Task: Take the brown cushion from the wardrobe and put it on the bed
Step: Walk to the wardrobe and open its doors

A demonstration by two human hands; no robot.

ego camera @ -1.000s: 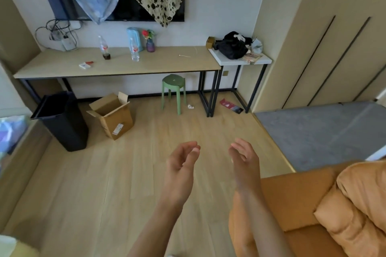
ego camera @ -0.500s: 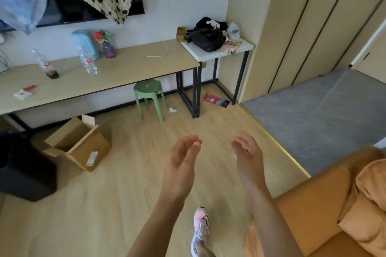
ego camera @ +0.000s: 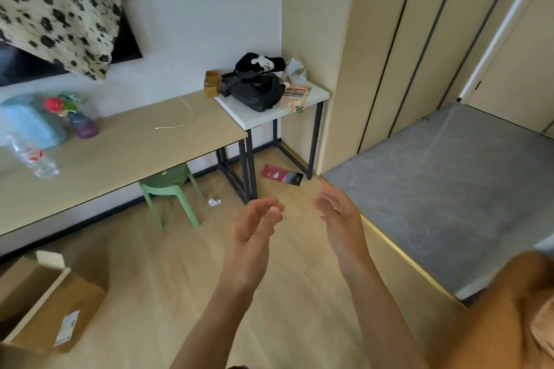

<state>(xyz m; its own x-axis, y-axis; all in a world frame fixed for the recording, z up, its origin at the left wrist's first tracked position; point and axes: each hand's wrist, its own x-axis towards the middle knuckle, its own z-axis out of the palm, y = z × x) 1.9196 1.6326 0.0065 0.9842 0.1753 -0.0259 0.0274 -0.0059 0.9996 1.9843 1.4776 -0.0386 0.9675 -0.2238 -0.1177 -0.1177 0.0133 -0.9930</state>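
Note:
My left hand (ego camera: pixel 254 228) and my right hand (ego camera: pixel 341 219) are raised in front of me over the wooden floor, palms facing each other, fingers loosely curled, both holding nothing. The beige wardrobe (ego camera: pixel 419 48) with dark vertical door gaps stands shut at the upper right, behind a grey mat (ego camera: pixel 434 189). The brown cushion is not in sight. An orange sofa (ego camera: pixel 503 323) with an orange pillow fills the lower right corner. No bed is visible.
A long wooden desk (ego camera: pixel 135 147) holds a water bottle, a blue item and a small vase. A white side table (ego camera: pixel 284 105) carries a black bag. A green stool (ego camera: pixel 168 189), a red packet (ego camera: pixel 280 174) and a cardboard box (ego camera: pixel 51 308) are on the floor.
The view has swung to the right: the desk and box slid left, the wardrobe and grey mat came nearer. My hands kept their raised, empty pose.

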